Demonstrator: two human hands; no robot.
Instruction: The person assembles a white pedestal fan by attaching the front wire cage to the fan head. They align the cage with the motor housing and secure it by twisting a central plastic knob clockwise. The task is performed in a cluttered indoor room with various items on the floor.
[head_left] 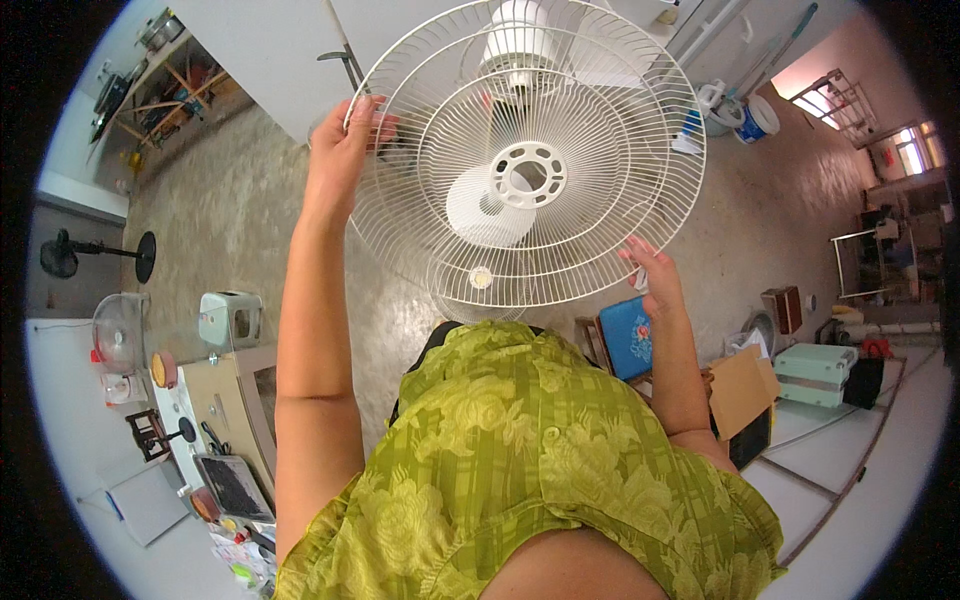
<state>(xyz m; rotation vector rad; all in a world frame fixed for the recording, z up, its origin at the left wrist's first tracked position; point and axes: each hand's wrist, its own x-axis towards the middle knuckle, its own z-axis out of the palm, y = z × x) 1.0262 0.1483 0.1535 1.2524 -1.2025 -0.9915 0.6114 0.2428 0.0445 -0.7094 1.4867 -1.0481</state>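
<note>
A round white wire fan grille (528, 175) is held up in front of me, its plastic ring at the middle. My left hand (345, 140) grips the left rim, with the thumb on the near side and fingers behind. My right hand (652, 275) is at the lower right rim, fingertips over the wires and thumb below; a small white bit shows between them, too small to name. Beyond the grille stands a white fan motor housing (520, 35). Through the wires a pale rounded piece (490, 215) is visible, and a small round white piece (481, 278) lies lower down.
A blue-topped seat (628, 338) is close by my right forearm. At left are a pale green toaster (230, 320) and a cabinet (235, 400). To the right lie an open cardboard box (742, 390) and a mint-green case (815, 372). A white bucket (757, 118) stands far right.
</note>
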